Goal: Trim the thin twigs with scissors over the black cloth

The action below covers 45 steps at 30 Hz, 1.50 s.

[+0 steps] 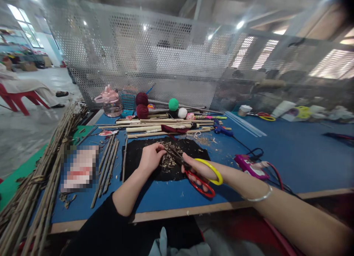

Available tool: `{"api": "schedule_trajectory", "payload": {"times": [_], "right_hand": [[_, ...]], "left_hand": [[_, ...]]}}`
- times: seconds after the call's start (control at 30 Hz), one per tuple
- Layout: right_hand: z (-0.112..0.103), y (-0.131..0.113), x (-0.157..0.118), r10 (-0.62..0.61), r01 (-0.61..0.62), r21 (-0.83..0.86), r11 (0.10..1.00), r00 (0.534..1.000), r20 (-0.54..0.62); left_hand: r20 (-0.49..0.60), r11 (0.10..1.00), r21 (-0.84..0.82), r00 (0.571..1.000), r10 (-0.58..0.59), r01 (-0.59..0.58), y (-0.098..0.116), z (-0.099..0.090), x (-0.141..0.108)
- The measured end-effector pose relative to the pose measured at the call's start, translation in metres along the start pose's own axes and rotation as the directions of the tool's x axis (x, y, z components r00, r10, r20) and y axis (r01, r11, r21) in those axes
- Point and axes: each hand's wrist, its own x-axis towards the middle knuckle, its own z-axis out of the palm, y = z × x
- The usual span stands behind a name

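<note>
My right hand [197, 168] grips a pair of scissors [217, 175] with one yellow and one red handle loop. Their dark blades point left and away from me, over a pile of brown bark-like chips [168, 161]. The pile lies on a black cloth [138, 153] spread on the blue tabletop. Close to the blade tips, my left hand [151, 158] is closed in a pinch above the left side of the pile. Whatever sits between its fingertips is too small to make out.
Bundled sticks [41, 171] line the left edge, with shorter sticks [106, 167] beside the cloth. Behind it lie pale sticks [143, 129], yarn balls [173, 104] and a blue glue gun [221, 129]. A purple power strip [250, 167] is on the right; a perforated metal screen [155, 60] stands behind.
</note>
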Motion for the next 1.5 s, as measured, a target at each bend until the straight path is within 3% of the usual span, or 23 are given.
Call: {"api": "schedule_trajectory", "payload": {"times": [0.23,0.43,0.67,0.77,0.9,1.0,1.07,1.13,1.23,1.4,1.5], "right_hand": [[0.008,-0.003,0.009,-0.089,0.083,-0.088,0.993,0.994,-0.065],[0.007,0.003,0.011,-0.222,0.197,-0.174,0.965,0.965,-0.137],[-0.008,0.021,0.003,-0.212,0.215,0.096,0.972,0.977,-0.038],[-0.016,0.029,-0.003,-0.185,0.188,0.125,0.974,0.982,-0.035],[-0.023,0.033,-0.010,-0.139,0.144,0.144,0.979,0.989,-0.038],[-0.024,0.032,-0.013,-0.084,0.088,0.164,0.983,0.996,-0.032],[-0.023,0.031,-0.014,-0.062,0.064,0.161,0.985,0.998,-0.016],[-0.021,0.032,-0.015,-0.059,0.056,0.152,0.987,0.998,0.015],[-0.017,0.034,-0.013,-0.057,0.047,0.147,0.988,0.997,0.059],[-0.013,0.034,-0.012,-0.062,0.051,0.149,0.988,0.996,0.071],[-0.011,0.034,-0.011,-0.059,0.048,0.137,0.989,0.995,0.077]], "left_hand": [[0.065,0.998,-0.018,0.996,0.054,-0.053,0.003,0.001,-0.002],[0.095,0.988,0.143,0.994,0.050,-0.064,0.006,-0.004,-0.003],[-0.013,0.967,0.250,0.998,-0.056,0.057,-0.012,-0.020,0.006],[-0.036,0.939,0.320,0.992,-0.119,0.124,-0.020,-0.026,0.013],[0.086,0.938,0.331,0.986,-0.141,0.105,-0.018,-0.025,0.017],[0.238,0.966,0.258,0.971,-0.033,-0.030,-0.011,-0.020,0.013],[0.275,0.970,0.221,0.961,0.034,-0.098,-0.008,-0.020,0.010],[0.206,0.976,0.206,0.978,0.029,-0.072,-0.006,-0.028,0.010],[0.069,0.968,0.242,0.994,-0.083,0.064,-0.006,-0.047,0.012],[0.332,0.940,0.339,0.932,-0.148,0.028,-0.014,-0.059,0.012],[0.361,0.923,0.384,0.921,-0.143,-0.008,-0.017,-0.049,0.008]]}}
